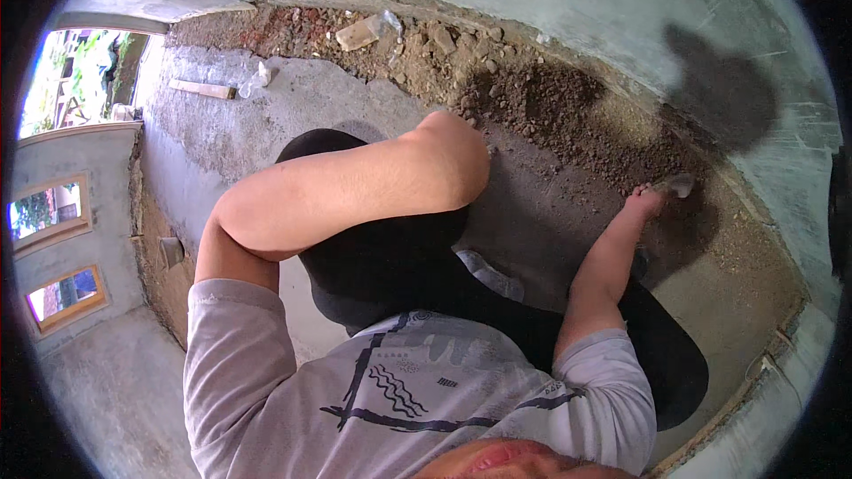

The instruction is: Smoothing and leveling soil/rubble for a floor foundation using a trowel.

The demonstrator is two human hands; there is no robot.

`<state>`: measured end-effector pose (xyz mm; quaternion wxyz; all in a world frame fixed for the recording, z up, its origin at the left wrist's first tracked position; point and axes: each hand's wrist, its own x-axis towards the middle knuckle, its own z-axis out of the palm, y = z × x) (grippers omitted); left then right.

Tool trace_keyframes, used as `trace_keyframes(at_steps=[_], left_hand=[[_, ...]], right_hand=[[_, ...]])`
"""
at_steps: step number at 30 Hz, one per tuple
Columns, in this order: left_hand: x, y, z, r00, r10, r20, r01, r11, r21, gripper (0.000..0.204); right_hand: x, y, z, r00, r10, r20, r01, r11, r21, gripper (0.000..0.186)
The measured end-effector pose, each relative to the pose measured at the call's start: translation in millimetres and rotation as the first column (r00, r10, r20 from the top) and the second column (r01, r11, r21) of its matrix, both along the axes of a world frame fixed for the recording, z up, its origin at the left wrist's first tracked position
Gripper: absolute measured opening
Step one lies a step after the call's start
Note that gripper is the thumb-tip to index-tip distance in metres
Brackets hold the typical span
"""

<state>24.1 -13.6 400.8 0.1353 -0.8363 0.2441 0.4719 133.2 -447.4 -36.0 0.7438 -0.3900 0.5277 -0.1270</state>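
Note:
My right arm stretches out to the far right, and my right hand (646, 201) is closed around what looks like a small trowel (680, 185) with a pale, shiny blade. The blade is at the edge of a strip of loose brown soil (568, 111) along the foot of the wall. My left arm is bent across my raised knee, in black trousers (373, 262). My left hand (454, 160) hangs bent at the wrist beyond that knee, close to the soil, and its fingers are hidden.
A grey plastered wall (603, 0) rises behind the soil and carries a dark shadow. Rubble, a flat tan piece (358, 34) and clear plastic lie farther left. A wooden strip (202, 89) rests on the concrete floor (311, 93). A grey container (171, 252) stands by the left wall.

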Motion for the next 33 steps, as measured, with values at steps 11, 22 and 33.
trace_keyframes(at_steps=[11,22,33], left_hand=[[33,1,-15,0.996,0.057,0.062,-0.059,0.998,0.028,0.023],[90,32,-30,0.981,0.153,0.118,-0.170,0.973,0.158,0.038],[61,35,-18,0.976,0.089,0.197,-0.106,0.991,0.078,0.029]], right_hand=[[-1,23,-14,0.995,-0.032,0.094,0.010,0.976,0.220,0.040],[-59,137,-28,0.964,0.161,-0.213,-0.192,0.973,-0.132,0.059],[-133,253,46,0.431,0.664,-0.610,-0.866,0.115,-0.486,0.070]])
